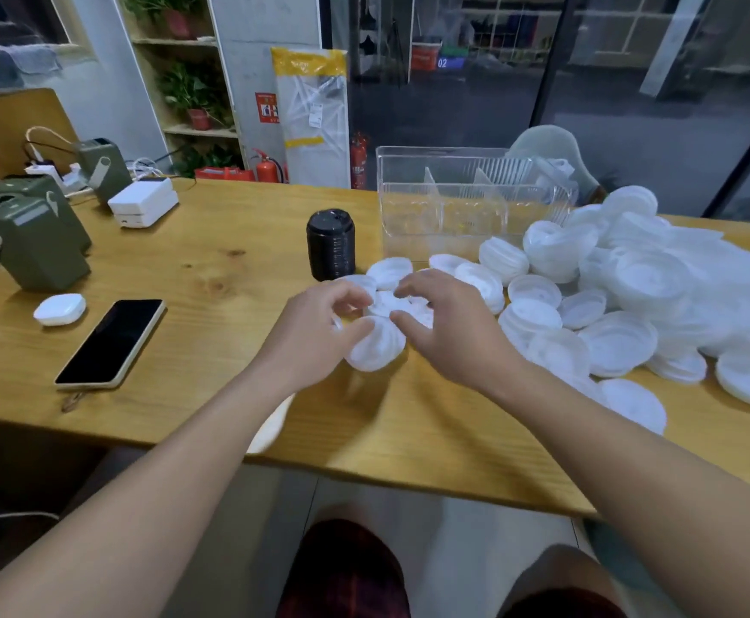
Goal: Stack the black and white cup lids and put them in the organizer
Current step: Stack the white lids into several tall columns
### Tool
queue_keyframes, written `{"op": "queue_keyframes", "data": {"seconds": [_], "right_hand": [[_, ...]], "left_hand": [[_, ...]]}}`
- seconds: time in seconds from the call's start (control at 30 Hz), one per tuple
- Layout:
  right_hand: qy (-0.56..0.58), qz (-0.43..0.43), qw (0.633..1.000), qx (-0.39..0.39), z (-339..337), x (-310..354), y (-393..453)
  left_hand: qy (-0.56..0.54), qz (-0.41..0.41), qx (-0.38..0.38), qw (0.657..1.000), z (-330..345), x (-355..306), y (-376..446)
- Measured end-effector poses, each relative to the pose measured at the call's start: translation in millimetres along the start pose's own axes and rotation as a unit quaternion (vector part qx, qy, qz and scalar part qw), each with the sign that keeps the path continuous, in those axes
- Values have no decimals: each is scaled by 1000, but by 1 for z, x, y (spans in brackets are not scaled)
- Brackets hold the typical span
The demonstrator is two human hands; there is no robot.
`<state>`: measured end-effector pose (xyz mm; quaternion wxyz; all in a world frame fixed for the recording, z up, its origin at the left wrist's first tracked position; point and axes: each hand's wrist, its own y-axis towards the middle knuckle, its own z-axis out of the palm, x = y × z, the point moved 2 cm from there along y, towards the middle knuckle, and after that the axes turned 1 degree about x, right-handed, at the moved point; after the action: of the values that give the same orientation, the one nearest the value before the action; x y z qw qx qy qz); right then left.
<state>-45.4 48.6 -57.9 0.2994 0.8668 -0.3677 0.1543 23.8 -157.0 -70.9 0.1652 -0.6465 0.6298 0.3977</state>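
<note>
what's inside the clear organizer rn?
The clear organizer shows only its upright dividers; no lids visible inside. Its right end is hidden behind the white lids.

Bright light from above, dark glass behind.
The hands [409,323] look a bit blurry; edges bend; soft shadows on the table [212,269].

Wooden table [212,269] — lids [618,341], phone [110,341]

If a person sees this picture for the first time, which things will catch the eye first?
First comes the big heap of white lids spread over the right half of the wooden table. Next, both hands meet at the middle: the left hand grips a small stack of white lids, and the right hand reaches over loose ones. Behind them stand a black lid stack and the clear organizer.
</note>
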Motion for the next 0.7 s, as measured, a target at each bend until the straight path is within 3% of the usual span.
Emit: {"op": "queue_keyframes", "data": {"seconds": [0.2, 0.5, 0.6, 0.7], "right_hand": [[-31, 11, 999, -39, -1, -26, -67], [-47, -67, 990, -111, 4, -31, -98], [-38, -56, 989, -131, 3, -35, -101], [-26, -37, 990, -136, 3, -37, -101]], "left_hand": [[160, 20, 68, 985, 32, -4, -25], [109, 21, 6, 994, 31, -23, -40], [89, 25, 39, 995, 38, -38, -62], [145, 38, 53, 987, 55, -43, -79]]}}
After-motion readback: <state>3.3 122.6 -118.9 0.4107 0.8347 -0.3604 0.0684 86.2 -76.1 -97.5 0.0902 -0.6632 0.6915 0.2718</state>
